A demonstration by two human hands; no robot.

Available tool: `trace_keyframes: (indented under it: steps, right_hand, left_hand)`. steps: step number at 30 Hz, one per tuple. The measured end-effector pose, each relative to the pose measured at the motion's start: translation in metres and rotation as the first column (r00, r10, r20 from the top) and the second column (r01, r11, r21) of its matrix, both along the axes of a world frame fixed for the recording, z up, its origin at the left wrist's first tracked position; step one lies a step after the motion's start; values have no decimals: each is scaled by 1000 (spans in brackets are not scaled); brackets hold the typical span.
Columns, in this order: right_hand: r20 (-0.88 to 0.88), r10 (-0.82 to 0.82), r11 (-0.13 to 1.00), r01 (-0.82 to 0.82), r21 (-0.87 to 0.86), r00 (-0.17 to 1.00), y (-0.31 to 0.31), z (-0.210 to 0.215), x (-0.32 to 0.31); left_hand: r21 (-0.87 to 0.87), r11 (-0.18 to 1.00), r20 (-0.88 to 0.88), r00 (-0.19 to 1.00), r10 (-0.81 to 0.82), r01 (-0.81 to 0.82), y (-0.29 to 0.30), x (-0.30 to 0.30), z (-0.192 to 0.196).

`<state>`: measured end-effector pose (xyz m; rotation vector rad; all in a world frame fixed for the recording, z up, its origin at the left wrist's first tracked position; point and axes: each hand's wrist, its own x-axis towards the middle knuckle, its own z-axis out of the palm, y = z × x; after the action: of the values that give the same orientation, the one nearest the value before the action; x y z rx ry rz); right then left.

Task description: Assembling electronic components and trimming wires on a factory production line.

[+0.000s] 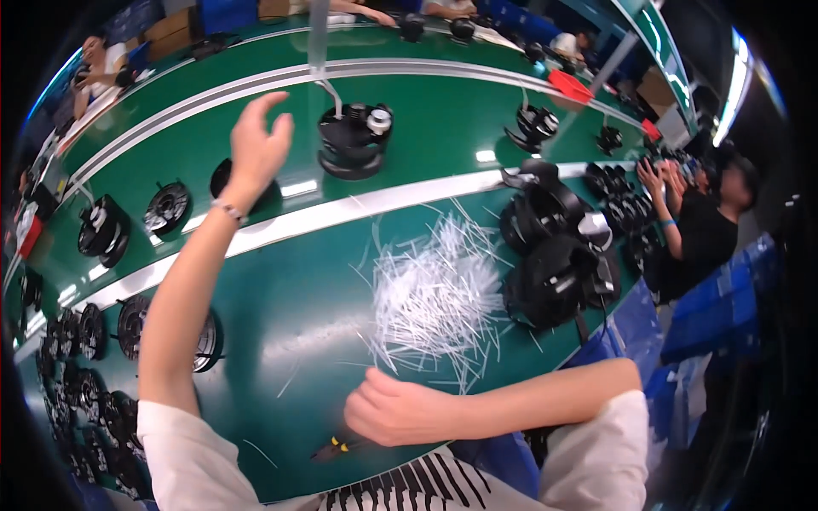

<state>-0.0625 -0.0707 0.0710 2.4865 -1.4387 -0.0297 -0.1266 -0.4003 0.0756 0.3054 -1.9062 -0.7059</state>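
My left hand (260, 145) reaches out over the green conveyor belt (443, 111), fingers apart with nothing in them. Below its wrist lies a black round part (221, 177), partly covered by the arm. To the hand's right stands a black motor-like unit (354, 140) with a white round piece on top. My right hand (392, 410) is closed low over the green table (281, 332). From beneath it sticks out a pair of cutting pliers (332, 448) with yellow marks; the handles are mostly hidden. Beyond this hand is a heap of thin white cable ties (439, 298).
Black assembled units (554, 255) crowd the table's right side. Several black round frames (85, 387) fill the left. A pale rail (358, 204) runs between table and belt. At right stands a co-worker (707, 221) beside blue crates (716, 307); others sit beyond the belt.
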Motion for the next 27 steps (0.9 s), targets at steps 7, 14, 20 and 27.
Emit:
trace_keyframes:
  steps: [7,14,20,27]
  right_hand:
    - [163,-617,738,638,-219,770,-41,121,-128]
    - [207,-796,503,812,-295,569,-97,104,-272]
    - [90,-704,627,677,-385,704,-133,93,-327]
    - [44,-581,772,568,-285,812,-159,76,-350]
  left_hand:
    - [-217,966,215,972,-93,140,-17,-60,-28]
    - [-281,931,487,871,-69,231,-7,-112,-22]
    - [-302,931,441,896,-53,204,-16,-144,-18]
    - [-23,979,389,904,-179,203,-15,-158,-13]
